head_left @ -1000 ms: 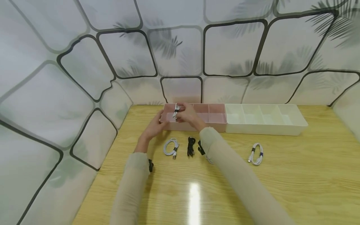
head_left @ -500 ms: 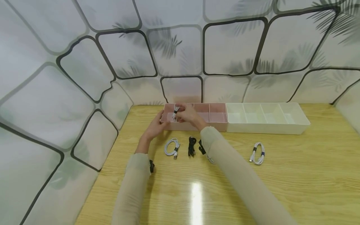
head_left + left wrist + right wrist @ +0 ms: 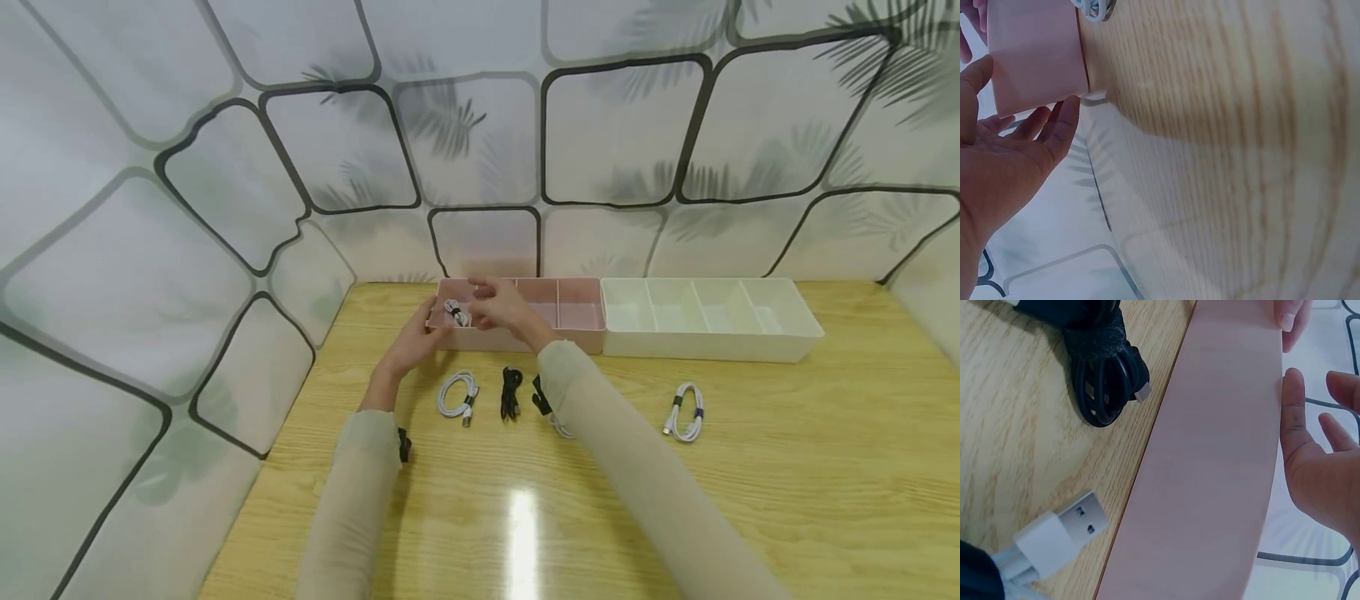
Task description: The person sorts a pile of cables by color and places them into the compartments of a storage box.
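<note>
A pink divided box [image 3: 577,342] stands against the back wall covering. In its leftmost compartment lies a bundled white cable [image 3: 456,313] with a black tie. My left hand [image 3: 410,342] holds the box's left end, thumb at the front rim and fingers along the end wall; the left wrist view shows these fingers [image 3: 1063,122] at the corner. Just right of the bundle, my right hand [image 3: 501,307] hovers over the box with fingers apart and nothing between them. In the right wrist view, the right hand [image 3: 1322,456] is beside the box's upper edge.
Adjoining the pink box on the right is a white divided box [image 3: 697,345]. In front lie a coiled white cable [image 3: 442,400], a black cable [image 3: 510,392], a pale cable [image 3: 561,427] partly under my right sleeve, and another white cable [image 3: 698,413] farther right.
My right hand has let go of the bundled white cable, which has dropped into the leftmost pink compartment. Its fingers have spread. The left hand stays at the box's end.
</note>
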Demonstrator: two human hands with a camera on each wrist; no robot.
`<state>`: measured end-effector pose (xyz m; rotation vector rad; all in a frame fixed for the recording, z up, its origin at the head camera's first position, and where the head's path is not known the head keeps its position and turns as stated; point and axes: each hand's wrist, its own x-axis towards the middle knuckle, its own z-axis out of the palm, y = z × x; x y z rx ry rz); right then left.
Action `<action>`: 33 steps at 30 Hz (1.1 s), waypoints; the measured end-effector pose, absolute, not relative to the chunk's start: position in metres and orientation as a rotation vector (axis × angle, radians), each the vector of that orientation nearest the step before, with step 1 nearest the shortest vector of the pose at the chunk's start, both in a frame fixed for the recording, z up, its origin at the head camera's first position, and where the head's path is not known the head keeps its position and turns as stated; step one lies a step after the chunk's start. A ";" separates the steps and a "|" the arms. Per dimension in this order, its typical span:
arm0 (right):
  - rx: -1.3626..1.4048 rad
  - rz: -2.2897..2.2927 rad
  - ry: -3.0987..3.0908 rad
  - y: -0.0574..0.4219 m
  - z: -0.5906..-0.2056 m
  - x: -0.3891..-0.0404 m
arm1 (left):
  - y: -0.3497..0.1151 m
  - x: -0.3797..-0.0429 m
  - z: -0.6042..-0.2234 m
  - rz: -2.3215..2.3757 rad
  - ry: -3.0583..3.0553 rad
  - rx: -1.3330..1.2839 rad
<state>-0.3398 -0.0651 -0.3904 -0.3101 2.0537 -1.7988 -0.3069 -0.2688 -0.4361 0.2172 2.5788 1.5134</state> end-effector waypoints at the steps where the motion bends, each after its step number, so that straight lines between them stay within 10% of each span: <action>1: -0.309 -1.793 2.061 -0.064 -0.390 -0.339 | -0.269 -0.307 -0.436 1.511 2.579 0.218; 33: -0.282 -1.879 1.956 -0.020 -0.384 -0.325 | -0.267 -0.306 -0.434 1.441 2.595 0.157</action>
